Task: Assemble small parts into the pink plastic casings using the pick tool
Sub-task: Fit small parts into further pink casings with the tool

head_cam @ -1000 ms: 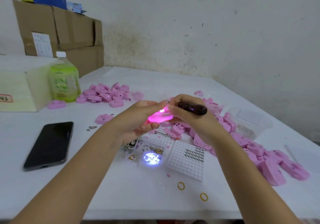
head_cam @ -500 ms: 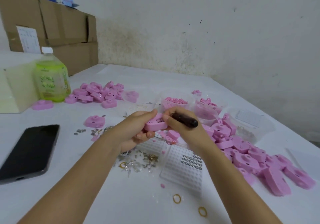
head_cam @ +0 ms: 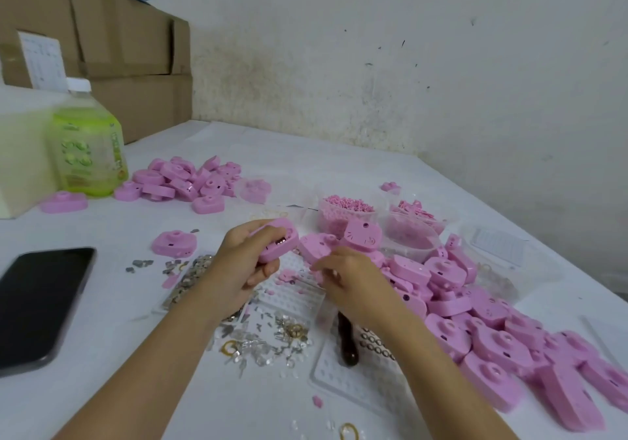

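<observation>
Table (head_cam: pixel 306 154) with a heap of pink casings (head_cam: pixel 492 337) at right, judged light, stiff and smooth-shelled. Left hand (head_cam: pixel 238 269) grips one casing (head_cam: pixel 277 240) by its rim, the sound place to hold it. Right hand (head_cam: pixel 350 276) curls over the white tray (head_cam: pixel 292 300); whether it holds the dark pick tool (head_cam: pixel 348 344) under its wrist cannot be told. Metal parts (head_cam: pixel 272 341) lie near, tiny and easily scattered.
</observation>
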